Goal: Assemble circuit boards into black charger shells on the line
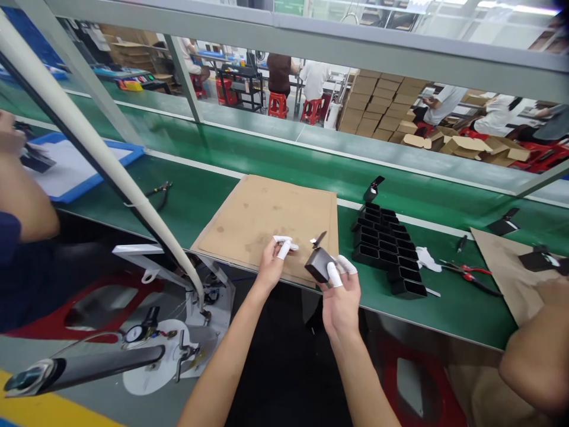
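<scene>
My right hand [340, 293] has white finger cots on and grips a small black box-shaped part [318, 264] at the near edge of a brown cardboard sheet [267, 216]. A thin dark tab [319, 239] sticks up from the part. My left hand [273, 261], also with white finger cots, hovers just left of the part over the cardboard, fingers pinched together; what they hold, if anything, I cannot make out. To the right lies a cluster of several identical black hollow parts [389, 249] on the green belt [195, 196].
Red-handled pliers [466, 274] and a white scrap [427, 259] lie right of the cluster. A co-worker's arm [537, 356] is at the right and another person's arm [22, 190] at the left near a blue tray [75, 166]. A white pole [102, 160] crosses diagonally.
</scene>
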The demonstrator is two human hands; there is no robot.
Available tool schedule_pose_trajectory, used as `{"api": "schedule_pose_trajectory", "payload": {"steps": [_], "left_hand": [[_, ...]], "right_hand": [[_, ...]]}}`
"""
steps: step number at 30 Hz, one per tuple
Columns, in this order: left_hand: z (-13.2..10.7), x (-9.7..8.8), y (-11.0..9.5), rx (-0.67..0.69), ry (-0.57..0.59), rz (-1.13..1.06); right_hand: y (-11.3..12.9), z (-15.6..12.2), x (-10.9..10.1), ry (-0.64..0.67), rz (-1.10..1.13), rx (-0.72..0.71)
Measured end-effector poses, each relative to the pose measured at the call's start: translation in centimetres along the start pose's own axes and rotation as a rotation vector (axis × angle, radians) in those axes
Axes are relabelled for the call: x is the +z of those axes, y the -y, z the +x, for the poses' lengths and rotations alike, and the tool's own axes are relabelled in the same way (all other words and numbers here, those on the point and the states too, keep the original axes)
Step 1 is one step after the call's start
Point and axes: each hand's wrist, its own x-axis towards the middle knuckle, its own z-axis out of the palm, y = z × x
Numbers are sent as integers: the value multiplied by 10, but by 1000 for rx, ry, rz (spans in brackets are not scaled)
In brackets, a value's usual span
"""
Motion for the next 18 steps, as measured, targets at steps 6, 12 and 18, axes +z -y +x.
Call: {"api": "schedule_pose_trajectory", "payload": {"steps": [6, 12, 18], "left_hand": [[0, 2, 1, 8, 2, 0], [3, 2, 3, 22, -6, -1], [5, 0, 11, 26, -5, -8]], "right_hand": [[30, -5, -3, -128, 269, 290], [29, 5, -10, -136, 362, 418], [21, 1, -6, -92, 254, 297]]}}
